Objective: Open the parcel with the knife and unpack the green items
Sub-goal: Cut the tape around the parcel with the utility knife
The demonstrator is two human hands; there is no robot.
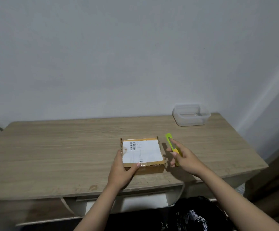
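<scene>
A bare grey wall backs the wooden worktop (52,147). The left hand (122,170) clamps the parcel's (142,152) near-left corner; the right hand (185,157) grips the green knife (171,143) just beside it. The parcel looks taped and uncut, so cutting and unpacking remain.

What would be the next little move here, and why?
Probably bring the green knife in the right hand over to the taped edge of the parcel. The box looks sealed, the left hand already steadies its near corner, and the knife is held just beside it, not yet touching.
</scene>
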